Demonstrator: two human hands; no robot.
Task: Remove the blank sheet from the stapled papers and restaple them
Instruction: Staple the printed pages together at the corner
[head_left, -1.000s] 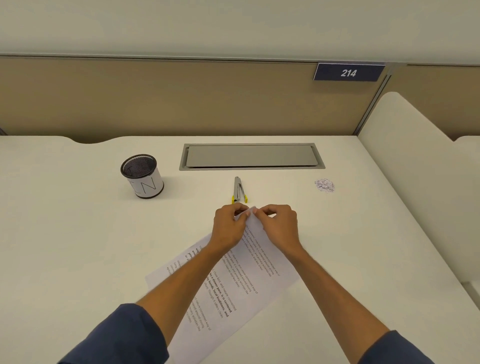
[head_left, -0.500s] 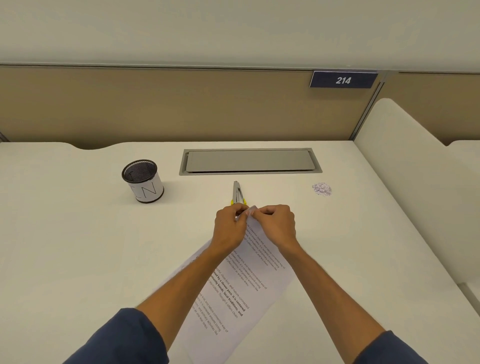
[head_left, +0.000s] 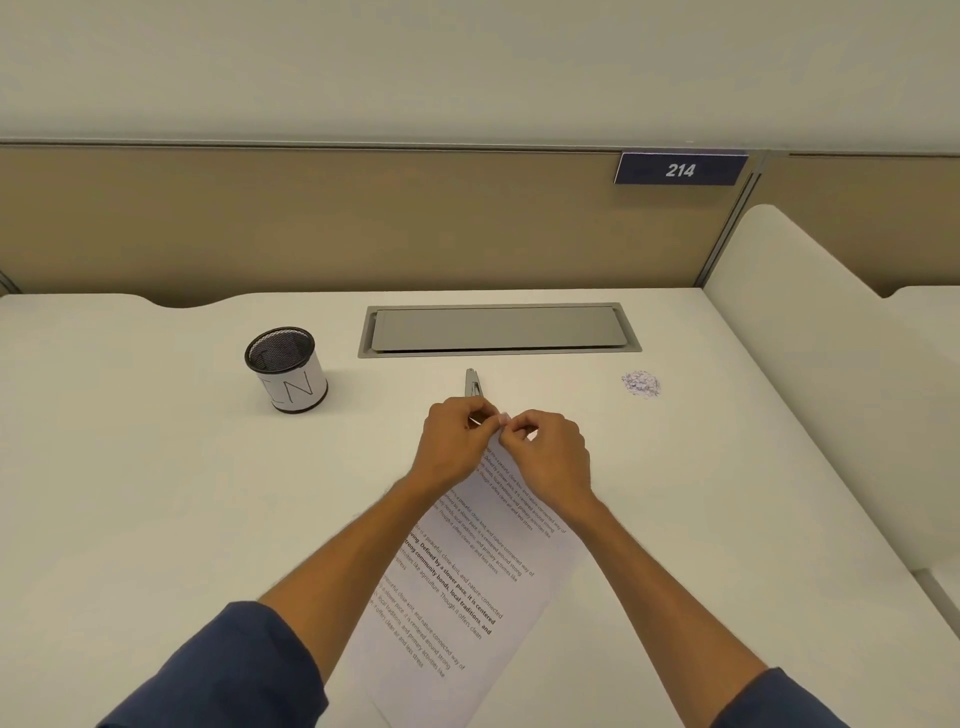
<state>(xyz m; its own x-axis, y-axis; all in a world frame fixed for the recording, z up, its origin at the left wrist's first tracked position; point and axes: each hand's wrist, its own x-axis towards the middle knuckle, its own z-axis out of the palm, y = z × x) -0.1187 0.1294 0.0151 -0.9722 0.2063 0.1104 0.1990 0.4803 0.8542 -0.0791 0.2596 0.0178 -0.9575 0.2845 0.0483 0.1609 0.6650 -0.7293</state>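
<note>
Both forearms reach forward over the bench (head_left: 156, 493), blue sleeves pushed back, wrists angled inward so the hands meet. The left hand (head_left: 454, 447) and right hand (head_left: 548, 452) each have curled fingers (head_left: 511, 428) pinching the far corner of the papers (head_left: 467, 587), knuckles up, fingertips almost touching one another. The printed sheets trail back from the fingers between the arms, lying slanted on the bench. Just beyond the fingers lies a stapler (head_left: 474, 384), partly hidden by the left hand. Farther off to the left stands a mesh cup (head_left: 287, 370); to the right sits a small paper scrap (head_left: 641, 385).
</note>
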